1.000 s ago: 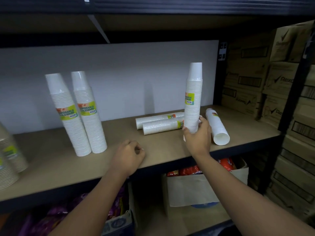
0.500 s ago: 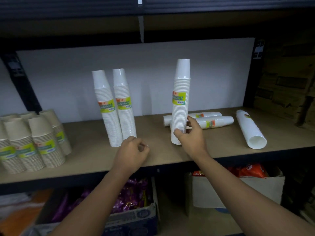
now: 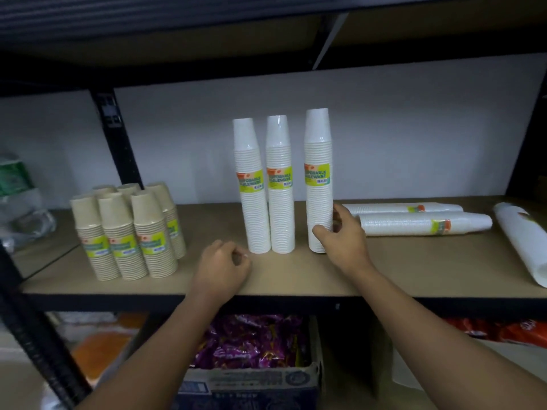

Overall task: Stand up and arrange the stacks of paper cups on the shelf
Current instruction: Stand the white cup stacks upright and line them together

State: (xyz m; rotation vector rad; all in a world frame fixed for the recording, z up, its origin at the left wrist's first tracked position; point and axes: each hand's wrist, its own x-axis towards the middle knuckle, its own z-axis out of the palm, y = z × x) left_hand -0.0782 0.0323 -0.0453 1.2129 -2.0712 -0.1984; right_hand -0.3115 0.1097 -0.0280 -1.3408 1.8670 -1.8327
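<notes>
End stack at 3 o'clock: cut off by the frame edge, label unreadable. Your right hand hides the foot of the third upright stack; thumb in front, fingers curled behind, gripping it low. It stands mid-shelf, just beside the upright pair at its 9 o'clock, narrow gap between. Flat stacks lie at its 3 o'clock. Your left hand rests near the front edge, fingers curled in, nothing seen in them. Open board runs from there to the brown stacks at 9 o'clock. The box below holds purple packets.
</notes>
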